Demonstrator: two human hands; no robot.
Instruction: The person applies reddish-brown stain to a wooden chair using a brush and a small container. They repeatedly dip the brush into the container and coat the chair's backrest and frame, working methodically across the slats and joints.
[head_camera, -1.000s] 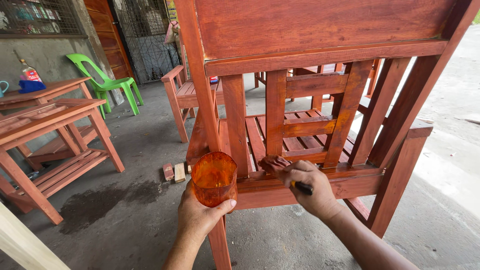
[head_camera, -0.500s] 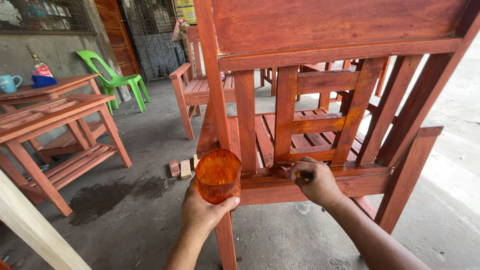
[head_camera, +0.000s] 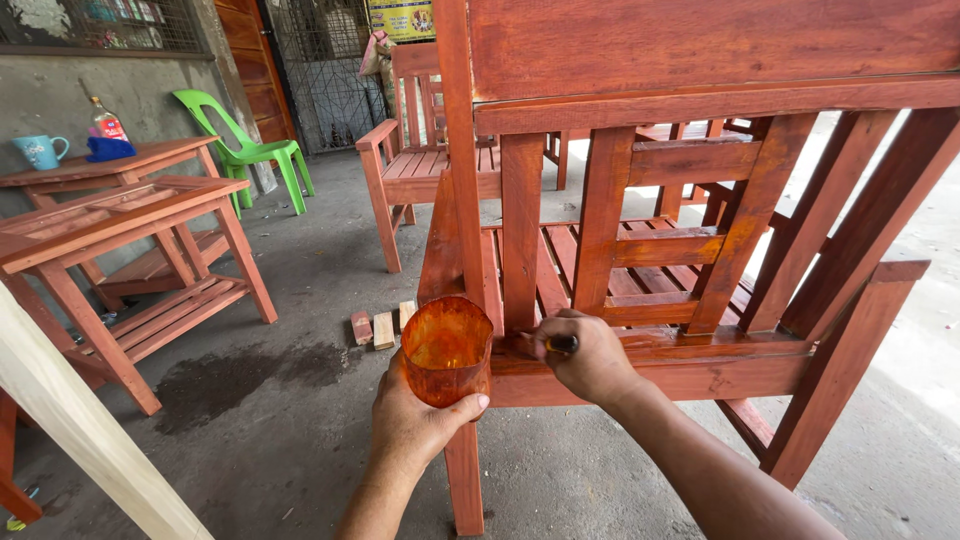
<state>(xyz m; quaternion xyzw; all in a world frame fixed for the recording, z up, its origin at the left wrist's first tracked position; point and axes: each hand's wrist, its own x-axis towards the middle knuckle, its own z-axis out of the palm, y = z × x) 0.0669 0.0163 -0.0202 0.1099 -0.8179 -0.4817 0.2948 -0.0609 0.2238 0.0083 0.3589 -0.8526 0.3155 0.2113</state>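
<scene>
Fingers (head_camera: 470, 403) wrap the orange cup (head_camera: 446, 349) from below.

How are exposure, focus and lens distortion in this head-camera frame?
Head view: soft daylight, with the concrete floor washed out at right; the hands and the orange-stained translucent plastic cup are sharp; wide-angle stretch tilts the red-brown wooden chair frame near the edges.

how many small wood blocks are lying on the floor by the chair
3. They lie side by side on the concrete floor, left of the orange cup in the left hand: a reddish block, a pale block and another pale block. More may hide behind the cup.
</scene>
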